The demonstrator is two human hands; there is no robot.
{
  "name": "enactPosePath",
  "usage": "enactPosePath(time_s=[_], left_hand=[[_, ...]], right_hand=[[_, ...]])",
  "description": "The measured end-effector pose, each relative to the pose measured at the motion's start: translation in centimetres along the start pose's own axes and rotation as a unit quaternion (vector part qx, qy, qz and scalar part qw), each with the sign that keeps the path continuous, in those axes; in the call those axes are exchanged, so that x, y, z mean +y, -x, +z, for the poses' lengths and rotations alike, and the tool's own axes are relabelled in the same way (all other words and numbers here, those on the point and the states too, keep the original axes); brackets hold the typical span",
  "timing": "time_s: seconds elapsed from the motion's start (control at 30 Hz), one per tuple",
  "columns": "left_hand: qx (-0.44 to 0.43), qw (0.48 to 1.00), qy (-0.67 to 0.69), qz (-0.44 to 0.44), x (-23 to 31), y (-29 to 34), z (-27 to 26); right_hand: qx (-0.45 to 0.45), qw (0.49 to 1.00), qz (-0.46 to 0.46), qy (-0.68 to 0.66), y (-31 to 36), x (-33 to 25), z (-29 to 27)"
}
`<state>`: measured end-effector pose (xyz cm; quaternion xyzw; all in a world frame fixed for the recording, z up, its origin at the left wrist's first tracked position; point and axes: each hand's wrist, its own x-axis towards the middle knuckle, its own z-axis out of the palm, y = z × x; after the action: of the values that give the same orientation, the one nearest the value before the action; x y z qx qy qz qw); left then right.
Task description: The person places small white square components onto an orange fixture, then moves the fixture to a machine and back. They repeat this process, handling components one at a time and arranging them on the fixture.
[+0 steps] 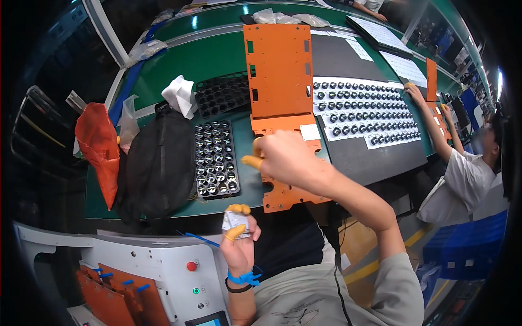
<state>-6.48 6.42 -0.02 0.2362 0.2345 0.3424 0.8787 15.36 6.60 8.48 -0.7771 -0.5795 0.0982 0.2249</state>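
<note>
Low in front of me, my left hand (239, 244) is closed on a small stack of white circuit boards (232, 221), with yellow finger cots on its thumb and fingers. My right hand (285, 157) hovers over the lower part of an orange fixture plate (293, 201). Its yellow-capped thumb and fingertip point left and stand apart, with nothing visible between them. Part of the fixture is hidden under this hand and forearm. A white square board (310, 132) lies on the fixture beside my right hand. The fixture's tall orange lid (279, 70) stands raised behind.
Left of the fixture lies a black tray of round lenses (216, 157), with another black tray (223, 93) behind it. A black bag (157, 163) and orange sack (99, 146) sit further left. White boards with black lens parts (359, 103) cover the right. A co-worker (462, 174) works there.
</note>
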Motion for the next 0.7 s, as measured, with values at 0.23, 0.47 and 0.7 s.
enactPosePath(time_s=[0.23,0.47,0.7], left_hand=[[-0.027,0.997,0.042,-0.059,0.1,-0.3,-0.5],[-0.034,0.991,0.114,-0.059,0.2,-1.0,-1.2],[-0.064,0.989,0.114,-0.071,0.1,-1.4,-1.1]], right_hand=[[0.004,0.997,-0.079,0.012,-1.6,-1.7,6.5],[0.009,0.995,-0.085,0.049,-2.0,-2.5,8.5],[-0.003,0.997,-0.079,0.01,-2.0,-1.9,8.2]])
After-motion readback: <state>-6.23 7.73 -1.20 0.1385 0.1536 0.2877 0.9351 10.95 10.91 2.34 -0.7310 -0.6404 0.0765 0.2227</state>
